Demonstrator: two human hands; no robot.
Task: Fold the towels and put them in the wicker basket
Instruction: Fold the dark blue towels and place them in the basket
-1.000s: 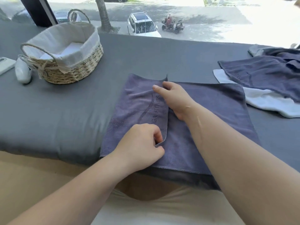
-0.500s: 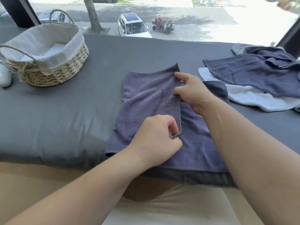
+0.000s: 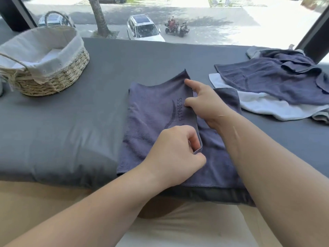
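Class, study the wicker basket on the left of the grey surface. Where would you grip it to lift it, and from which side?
Probably by the two loop handles of the wicker basket: the far handle and the near handle, coming down from above. It stands upright, and both loops arch clear of its cloth-lined rim.

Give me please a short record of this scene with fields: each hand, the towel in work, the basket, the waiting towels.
towel in work: grey-purple towel, one flap folded over, lying on the grey surface
left hand: pinches the flap's near edge
right hand: holds the flap's far edge, index finger straight
wicker basket: far left, cloth-lined, something white inside
waiting towels: unfolded pile at right, dark blue over white
task state: this towel not yet in the basket
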